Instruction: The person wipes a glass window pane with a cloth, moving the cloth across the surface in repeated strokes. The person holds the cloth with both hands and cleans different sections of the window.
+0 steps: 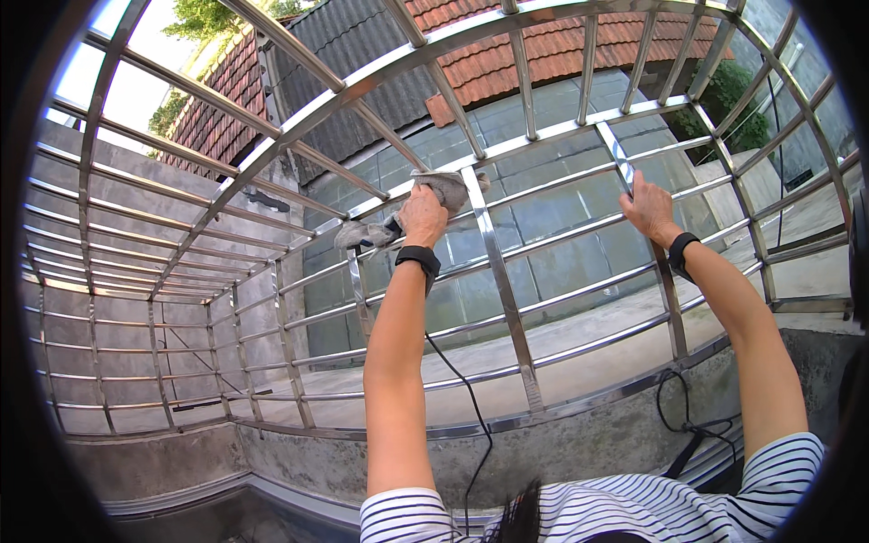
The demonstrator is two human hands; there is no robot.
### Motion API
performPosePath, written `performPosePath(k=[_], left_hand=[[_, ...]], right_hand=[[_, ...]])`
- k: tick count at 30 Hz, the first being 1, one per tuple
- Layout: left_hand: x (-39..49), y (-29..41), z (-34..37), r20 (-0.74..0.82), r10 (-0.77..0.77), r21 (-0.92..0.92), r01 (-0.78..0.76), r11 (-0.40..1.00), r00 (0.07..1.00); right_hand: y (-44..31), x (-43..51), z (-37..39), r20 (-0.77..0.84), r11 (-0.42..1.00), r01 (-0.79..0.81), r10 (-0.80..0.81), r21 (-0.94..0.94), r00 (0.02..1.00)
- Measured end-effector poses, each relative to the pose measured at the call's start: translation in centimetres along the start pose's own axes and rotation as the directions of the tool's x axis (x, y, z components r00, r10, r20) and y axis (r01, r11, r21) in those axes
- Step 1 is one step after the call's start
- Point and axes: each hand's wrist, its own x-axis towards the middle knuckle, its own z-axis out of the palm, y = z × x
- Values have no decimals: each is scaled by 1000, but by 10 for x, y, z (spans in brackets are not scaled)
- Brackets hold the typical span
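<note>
My left hand [422, 214] presses a grey cloth [445, 189] against the upper horizontal rail [506, 155] of a shiny metal window grille. Part of the cloth hangs over the rail to the left of the hand, above a flat upright. Another flat upright [499, 271] runs down just to the right of the cloth. My right hand [650, 206] is wrapped around a flat metal upright [616, 153] farther right, below the same rail. Each wrist bears a black band.
A concrete ledge [584, 434] runs under the grille, with a black cable [468, 387] hanging near my left arm. More black cable [686, 427] lies looped at the lower right. Slanting bars [380, 136] close the top. Beyond are tiled roofs [557, 51] and a grey wall.
</note>
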Motion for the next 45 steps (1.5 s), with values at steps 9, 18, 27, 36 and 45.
performPosePath(k=[9, 18, 27, 36, 45], left_hand=[[-53, 73, -30, -420, 58, -246, -175, 953, 906], [-139, 158, -74, -340, 182, -697, -377, 611, 923], [-202, 141, -123, -215, -164, -958, -175, 228, 963], [-287, 144, -144, 123, 327, -991, 133, -9, 937], [-298, -75, -52, -158, -535, -197, 504, 841, 830]], right_hand=[[0, 0, -2, -8, 1000, 5, -5, -11, 1000], [4, 4, 7, 38, 998, -9, 12, -69, 999], [-85, -83, -114, -75, 402, 295, -479, 867, 875], [-115, -152, -167, 191, 274, 1, -672, 962, 715], [-102, -84, -183, 101, 533, 181, -457, 827, 884]])
